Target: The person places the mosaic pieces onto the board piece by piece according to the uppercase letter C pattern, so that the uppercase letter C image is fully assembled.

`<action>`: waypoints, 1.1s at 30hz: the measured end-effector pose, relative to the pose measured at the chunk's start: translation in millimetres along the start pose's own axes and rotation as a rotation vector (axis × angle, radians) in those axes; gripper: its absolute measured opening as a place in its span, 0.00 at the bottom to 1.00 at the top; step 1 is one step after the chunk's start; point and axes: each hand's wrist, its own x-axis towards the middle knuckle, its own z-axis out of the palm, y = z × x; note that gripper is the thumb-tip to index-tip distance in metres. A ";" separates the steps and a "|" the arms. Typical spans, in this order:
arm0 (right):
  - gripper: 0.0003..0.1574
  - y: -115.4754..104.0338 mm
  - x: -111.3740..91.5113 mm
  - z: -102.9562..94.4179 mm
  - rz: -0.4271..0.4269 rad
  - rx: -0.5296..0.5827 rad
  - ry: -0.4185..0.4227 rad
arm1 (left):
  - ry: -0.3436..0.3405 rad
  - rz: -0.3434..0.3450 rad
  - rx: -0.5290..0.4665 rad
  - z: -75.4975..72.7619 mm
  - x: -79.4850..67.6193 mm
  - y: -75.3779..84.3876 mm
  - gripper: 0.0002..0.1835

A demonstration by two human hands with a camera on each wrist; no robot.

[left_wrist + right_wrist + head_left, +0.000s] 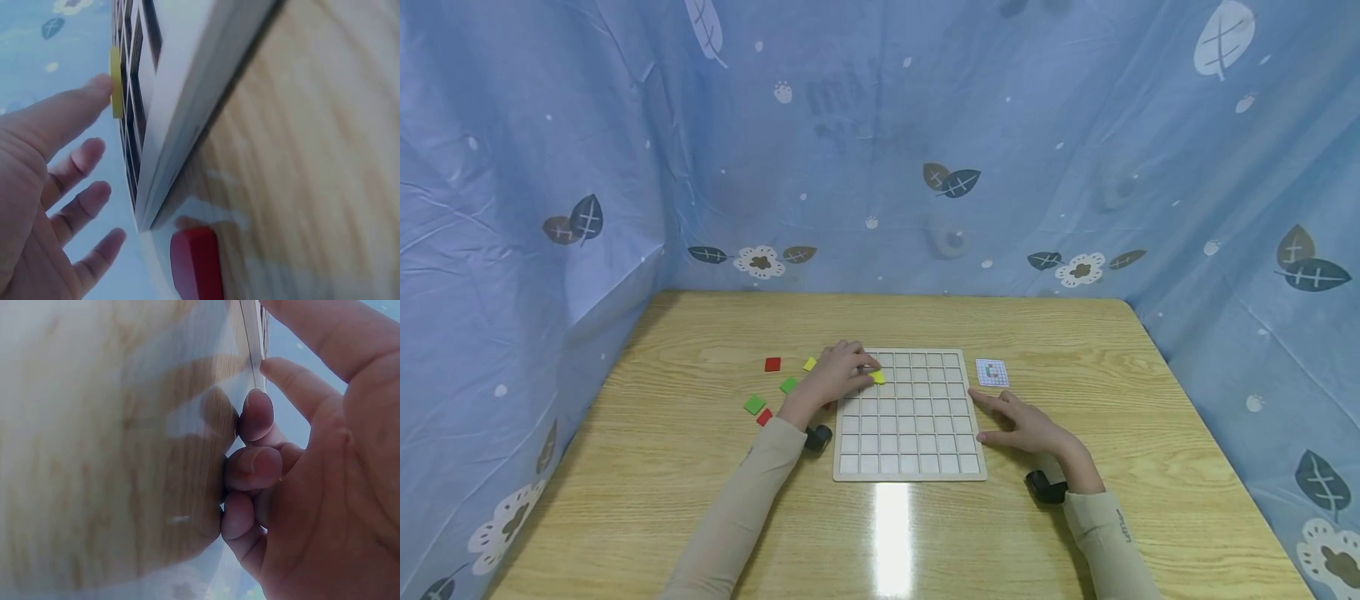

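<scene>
Blue curtain (865, 108) backs the wooden table (700, 333) on the visible sides. We find the yellow tile (877, 377) at the upper left cells of the board (925, 477), pinched between thumb and index of the left hand (838, 372); its other fingers stand apart. We cannot tell whether the tile is seated. The right hand (1026, 425) has index and thumb spread, both touching the board's right edge, other fingers curled at the table. In our judgement, releasing the tile off-centre could leave it tilted on a ridge; uneven pressure from the right hand could shift the board. As containers go, we note only the board's shallow cells, and see no second tile on it. Red tiles (772, 364), green tiles (755, 405) and another yellow one (809, 364) lie left of it; a printed card (992, 372) lies just right.
</scene>
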 end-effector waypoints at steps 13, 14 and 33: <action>0.44 -2.0 0.2 -0.2 0.014 0.004 -0.015 | -0.007 0.008 -0.002 2.2 4.3 8.1 0.16; 0.44 -2.1 0.1 -0.4 0.014 0.005 -0.014 | -0.009 0.009 -0.004 2.1 4.5 8.2 0.15; 0.45 -1.0 -0.8 -0.1 0.046 -0.004 -0.005 | 0.004 -0.026 0.033 -2.5 3.6 7.4 0.15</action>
